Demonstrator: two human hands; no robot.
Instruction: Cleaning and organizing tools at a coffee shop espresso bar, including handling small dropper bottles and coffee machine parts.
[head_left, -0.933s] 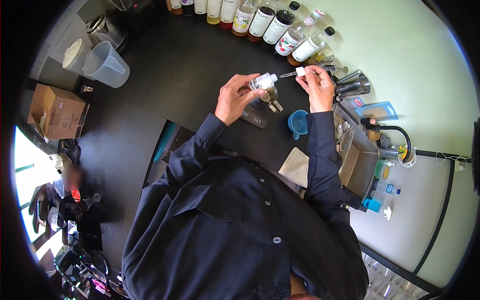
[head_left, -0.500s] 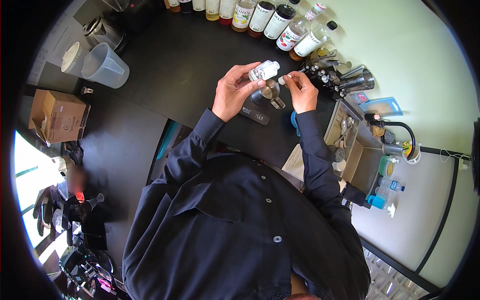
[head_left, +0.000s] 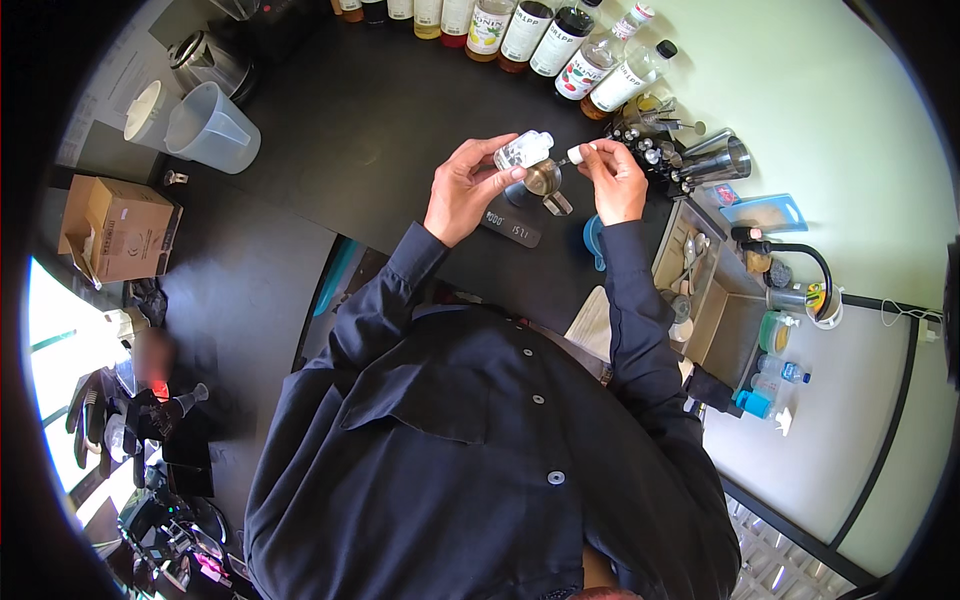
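My left hand [head_left: 463, 190] is closed around a small clear bottle [head_left: 524, 151] with a pale label, tilted with its mouth toward the right. Pinched in the fingers of my right hand [head_left: 613, 180] is a small white cap [head_left: 582, 153]; a short dark piece at its left end is too small to make out. Below and between the hands stands a small metal pitcher [head_left: 543, 178] with its handle toward me. Beneath it sits a dark digital scale [head_left: 514, 226] with a lit display. A blue round item [head_left: 594, 240] lies by my right wrist, partly hidden by the sleeve.
Syrup bottles [head_left: 525, 38] line the back wall. Metal bar tools [head_left: 650, 150] and shakers [head_left: 722, 158] stand at the right, beyond a sink [head_left: 722, 310] with spoons. A translucent jug [head_left: 215, 130] and a cardboard box [head_left: 122, 230] are at the left. A folded cloth [head_left: 592, 323] lies near me.
My right hand has shifted slightly to the right and away from the bottle, with the white cap in it. The bottle in my left hand has moved slightly left. The scale's reading has risen slightly.
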